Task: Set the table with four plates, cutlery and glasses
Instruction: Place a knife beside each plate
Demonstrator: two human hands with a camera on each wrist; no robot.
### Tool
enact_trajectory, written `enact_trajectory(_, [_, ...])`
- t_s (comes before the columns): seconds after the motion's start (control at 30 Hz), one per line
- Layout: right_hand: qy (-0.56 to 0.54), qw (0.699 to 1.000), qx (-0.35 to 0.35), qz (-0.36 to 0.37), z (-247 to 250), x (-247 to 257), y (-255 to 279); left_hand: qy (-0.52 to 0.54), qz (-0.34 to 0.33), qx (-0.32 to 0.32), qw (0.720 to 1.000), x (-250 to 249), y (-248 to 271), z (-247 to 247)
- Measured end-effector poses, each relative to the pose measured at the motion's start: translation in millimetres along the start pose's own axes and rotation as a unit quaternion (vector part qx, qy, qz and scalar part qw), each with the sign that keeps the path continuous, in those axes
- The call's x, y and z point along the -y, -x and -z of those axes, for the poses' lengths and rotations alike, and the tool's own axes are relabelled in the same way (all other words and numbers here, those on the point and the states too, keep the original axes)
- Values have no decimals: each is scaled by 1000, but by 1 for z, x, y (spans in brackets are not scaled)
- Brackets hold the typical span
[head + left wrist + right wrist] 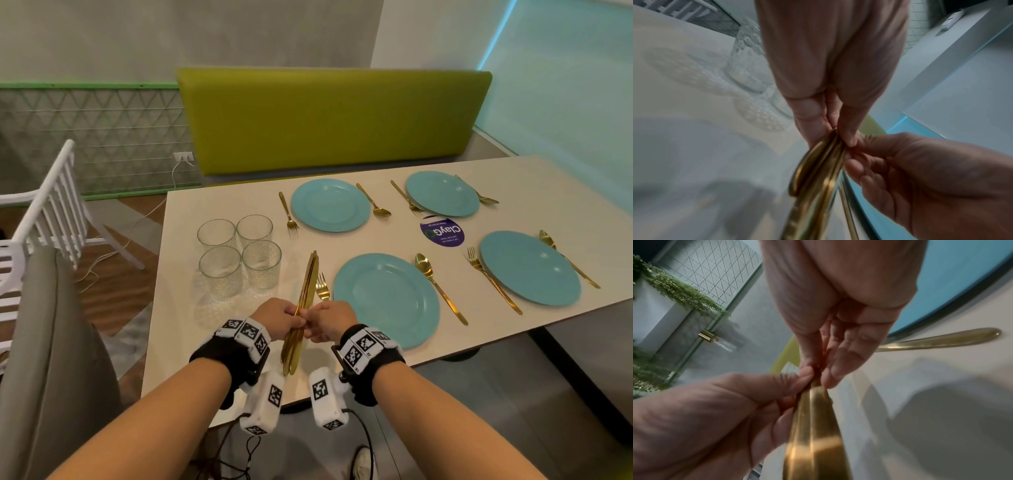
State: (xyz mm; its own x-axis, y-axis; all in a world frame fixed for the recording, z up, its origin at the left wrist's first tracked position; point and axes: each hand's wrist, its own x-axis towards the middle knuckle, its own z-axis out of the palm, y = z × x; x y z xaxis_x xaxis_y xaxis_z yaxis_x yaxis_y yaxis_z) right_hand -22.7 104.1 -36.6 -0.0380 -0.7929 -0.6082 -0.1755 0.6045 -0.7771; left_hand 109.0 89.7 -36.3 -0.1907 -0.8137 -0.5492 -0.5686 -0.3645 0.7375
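Note:
A bundle of gold knives (pixel 307 287) is held edge-up above the table's near edge, left of the nearest teal plate (pixel 387 299). My left hand (pixel 291 317) grips the bundle at its middle. My right hand (pixel 317 320) pinches the bundle from the other side, thumb and fingers on the metal. In the left wrist view my left hand (pixel 835 134) closes on the knives (pixel 818 170). The right wrist view has my right hand (pixel 818 378) pinching the knives (pixel 813 426). Several teal plates lie set, each with a gold fork (pixel 322 289) and spoon (pixel 433 281) beside it.
Several clear glasses (pixel 239 255) stand grouped on the white table (pixel 222 342) left of the knives. A round purple sticker (pixel 442 231) sits between the plates. A green bench (pixel 332 116) runs behind the table; a grey chair back (pixel 51 342) and a white chair (pixel 51 212) stand left.

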Motion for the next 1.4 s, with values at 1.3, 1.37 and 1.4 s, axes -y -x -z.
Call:
enact_trajectory(1.3, [315, 929, -195, 0, -3, -27, -39, 10, 28, -52, 998, -8, -2, 14])
enact_trajectory(1.37, [316, 927, -200, -5, -2, -27, -39, 8, 28, -49, 998, -9, -2, 14])
enact_trajectory(1.4, [316, 927, -202, -6, -1, -27, -39, 7, 27, -48, 998, -9, -2, 14])
